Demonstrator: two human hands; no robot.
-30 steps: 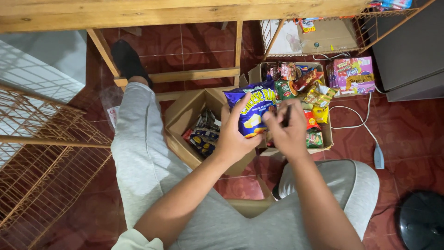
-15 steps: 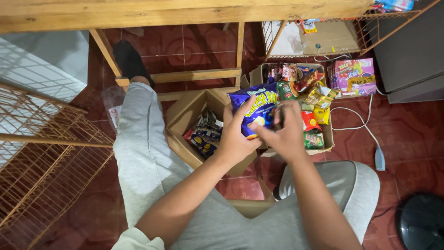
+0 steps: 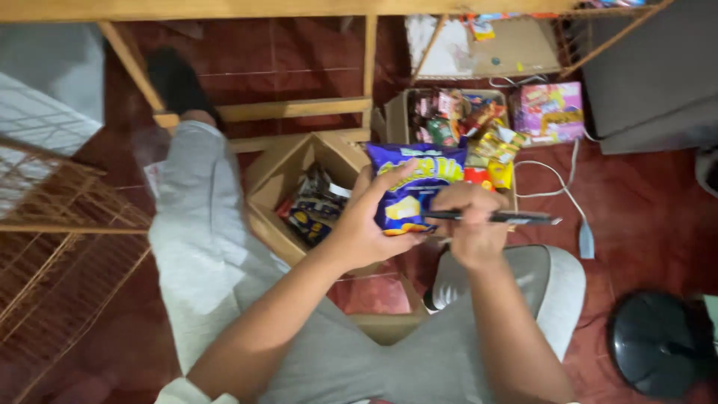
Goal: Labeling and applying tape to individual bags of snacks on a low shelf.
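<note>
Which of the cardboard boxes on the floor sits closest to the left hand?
The open box holding dark packets, just below the left hand. The box crammed with colourful snacks sits farther back, near the pink box.

The left hand (image 3: 366, 228) grips a blue and yellow snack bag (image 3: 413, 187) from its left side, thumb across the front, holding it above an open cardboard box (image 3: 280, 198) with dark packets inside. The right hand (image 3: 467, 224) holds a black pen (image 3: 497, 218) level, its tip at the bag's lower edge. Behind stands a second box (image 3: 398, 112) full of mixed snacks, with a pink carton (image 3: 550, 112) just beside it on the red floor (image 3: 643, 202).
</note>
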